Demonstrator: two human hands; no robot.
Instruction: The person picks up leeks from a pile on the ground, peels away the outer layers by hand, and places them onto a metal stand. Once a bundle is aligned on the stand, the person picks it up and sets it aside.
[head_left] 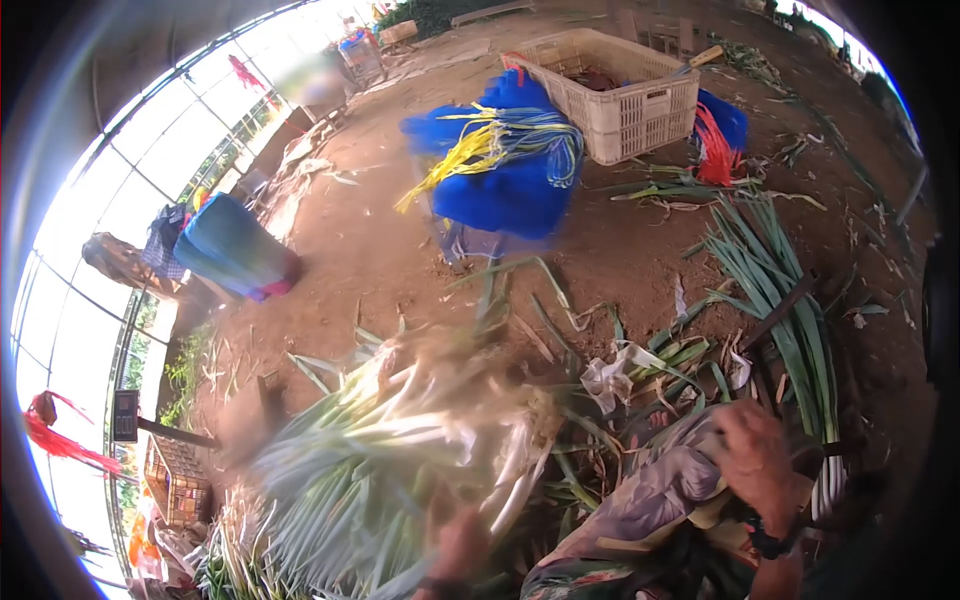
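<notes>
Right up close, the left hand (460,548) is hovering at or on the near edge of the big pile of green onions (345,485), and it's blurring so much that I can't tell whether it is gripping a stalk or spreading over them. To its right, the right hand (758,455) is arching over the raised knee of the patterned trousers (685,475), fingers bending downward; whether they're pinching anything, the view isn't showing. A dark wristband (770,540) is circling that wrist. The pile itself is sprawling just in front, white ends mostly pointing far and right, green leaves fanning near and left, probably so the pale ends are staying within easy reach. Over on the right, a separate green bundle (790,320) is lying with its leaves pointing away, perhaps being kept apart from the loose heap. Off to the left, a slatted basket (175,480) is standing beneath a small display box (125,415). Farther back, yellow and blue strands (535,135) are draping across a blue cover (495,205), likely laid out so single ones are pulling free easily. Red strands (713,145) are hanging to the right, and beyond the cover a pale crate (640,115) is sitting, with a handled tool (703,59) leaning over its rim.
</notes>
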